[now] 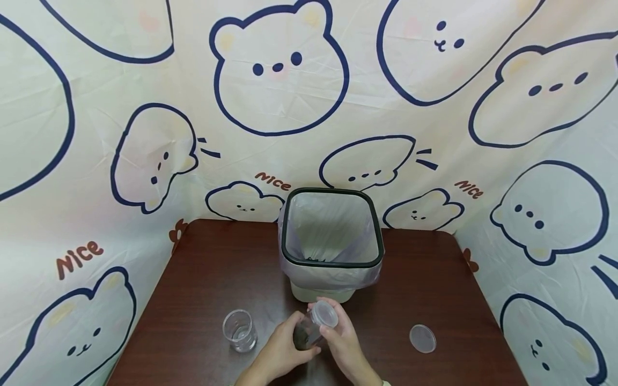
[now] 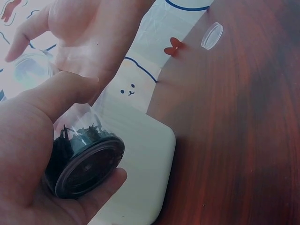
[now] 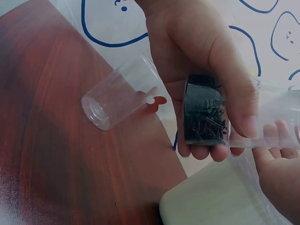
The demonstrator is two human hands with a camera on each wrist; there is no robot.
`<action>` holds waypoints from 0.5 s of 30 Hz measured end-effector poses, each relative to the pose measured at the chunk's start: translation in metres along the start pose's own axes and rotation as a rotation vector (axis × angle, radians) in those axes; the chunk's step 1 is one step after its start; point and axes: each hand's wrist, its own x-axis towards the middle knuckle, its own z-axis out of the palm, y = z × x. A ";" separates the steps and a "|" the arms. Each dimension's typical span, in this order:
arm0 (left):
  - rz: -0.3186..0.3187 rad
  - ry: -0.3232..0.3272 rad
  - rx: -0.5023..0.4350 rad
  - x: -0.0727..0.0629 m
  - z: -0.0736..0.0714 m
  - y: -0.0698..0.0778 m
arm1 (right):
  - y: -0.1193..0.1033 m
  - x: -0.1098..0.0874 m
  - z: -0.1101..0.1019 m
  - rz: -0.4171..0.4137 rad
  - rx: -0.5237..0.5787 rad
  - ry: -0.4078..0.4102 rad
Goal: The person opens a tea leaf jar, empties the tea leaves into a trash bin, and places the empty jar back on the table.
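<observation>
My left hand (image 1: 282, 343) grips a clear plastic jar (image 1: 309, 328), its fingers and thumb round the lower part. Dark, dry tea-like leaves (image 3: 205, 115) fill the base end of this tilted jar. At the other end my right hand (image 1: 345, 340) holds the jar near its round, whitish top, thumb on one side and fingers on the other. In the left wrist view the jar's dark base (image 2: 91, 166) faces the camera. Both hands are just in front of the bin (image 1: 333, 276).
The bin is lined with a translucent bag under a dark green rim and stands at the table's back. A clear cup (image 1: 240, 331) stands on the left of the brown table (image 1: 217, 268). A clear round lid (image 1: 422, 339) lies on the right. Patterned cloth (image 1: 280, 107) surrounds the table.
</observation>
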 end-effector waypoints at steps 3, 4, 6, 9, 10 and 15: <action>0.007 0.002 -0.002 -0.001 0.000 0.000 | 0.000 0.000 0.000 0.012 0.002 0.003; 0.008 0.003 -0.004 -0.001 0.000 0.000 | -0.001 0.000 0.000 0.021 0.003 0.008; 0.006 0.002 -0.006 -0.001 0.000 0.000 | -0.001 0.000 0.000 0.030 -0.003 0.015; 0.002 0.001 -0.002 -0.001 0.001 0.000 | -0.002 0.000 0.001 0.041 -0.012 0.027; 0.001 0.001 -0.001 -0.001 0.001 0.000 | -0.002 0.000 0.001 0.044 -0.013 0.030; 0.000 0.002 0.007 0.000 0.001 0.000 | -0.003 0.001 0.002 0.041 -0.012 0.035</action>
